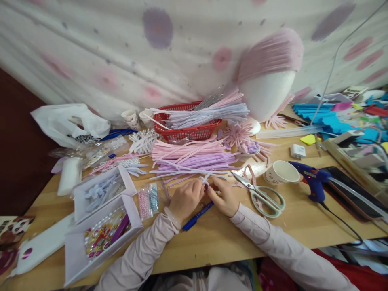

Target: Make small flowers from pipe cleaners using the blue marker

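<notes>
Both hands meet at the middle of the wooden table, and between them is a pale pipe cleaner, bent into a small loop just on the near side of the big pile of pink and lilac pipe cleaners. The left hand is curled, fingertips pinching the left side of that loop. The right hand pinches the right side, fingers closed on it too. A blue pen lies on the table under the two wrists, slanting toward the near left. Just right of the right hand, pale green scissors lie flat, blades pointing far left. Beyond them sits a paper cup, close beside a blue glue gun. Behind the pile, on the far side, a red basket holds more stems. Over on the near left, an open white box shows coloured beads inside
</notes>
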`<state>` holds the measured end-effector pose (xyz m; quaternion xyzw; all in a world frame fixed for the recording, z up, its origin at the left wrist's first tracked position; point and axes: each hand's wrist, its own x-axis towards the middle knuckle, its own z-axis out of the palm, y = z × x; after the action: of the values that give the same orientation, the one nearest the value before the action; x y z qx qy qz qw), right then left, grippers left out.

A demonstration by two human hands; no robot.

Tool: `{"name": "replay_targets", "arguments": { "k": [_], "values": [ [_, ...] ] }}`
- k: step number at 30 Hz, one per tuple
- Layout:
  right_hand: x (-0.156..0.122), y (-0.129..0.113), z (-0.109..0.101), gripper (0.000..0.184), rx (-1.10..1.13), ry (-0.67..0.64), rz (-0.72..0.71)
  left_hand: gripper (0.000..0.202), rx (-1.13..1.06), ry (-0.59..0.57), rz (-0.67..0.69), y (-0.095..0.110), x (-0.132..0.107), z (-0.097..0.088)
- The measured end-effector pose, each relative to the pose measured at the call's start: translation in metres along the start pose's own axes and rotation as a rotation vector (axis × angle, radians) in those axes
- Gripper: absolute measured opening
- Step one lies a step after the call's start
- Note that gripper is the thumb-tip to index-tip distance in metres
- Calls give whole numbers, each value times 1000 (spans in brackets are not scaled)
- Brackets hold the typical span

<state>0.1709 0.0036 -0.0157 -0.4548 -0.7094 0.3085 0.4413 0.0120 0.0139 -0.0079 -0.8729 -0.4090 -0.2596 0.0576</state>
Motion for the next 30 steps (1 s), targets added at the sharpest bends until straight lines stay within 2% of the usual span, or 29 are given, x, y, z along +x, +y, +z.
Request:
{"name": "replay_targets", "arguments": {
  "k": [1, 4, 8, 14, 17, 22, 26, 28, 30],
  "values": [
    [-1, 1, 1, 8, 65, -1, 65, 20, 2, -6, 8, 0, -1, 1],
    [0, 3, 5, 19, 243, -49, 219, 23, 25, -3, 52, 2, -2, 2],
    [3, 3, 8, 37, 269, -79, 241, 21, 33, 19, 101, 7, -3, 3],
    [4, 9, 10, 42, 410, -86, 370, 19, 12, -2, 125, 11, -2, 3],
    [4, 9, 9, 41, 310, -71, 310, 20, -9, 3, 110, 11, -2, 2],
    [4, 8, 8, 37, -32, 15, 96, 21, -64, 10, 59, 12, -2, 4],
    [4, 5, 8, 33, -162, 65, 37, 21, -129, 1, -17, 14, 1, 0],
    [4, 3, 6, 33, -192, 101, 18, 19, -283, -22, -123, 16, 4, -4],
    [3, -1, 3, 32, -196, 138, 6, 15, -629, -82, -309, 18, 8, -9]
  ]
}}
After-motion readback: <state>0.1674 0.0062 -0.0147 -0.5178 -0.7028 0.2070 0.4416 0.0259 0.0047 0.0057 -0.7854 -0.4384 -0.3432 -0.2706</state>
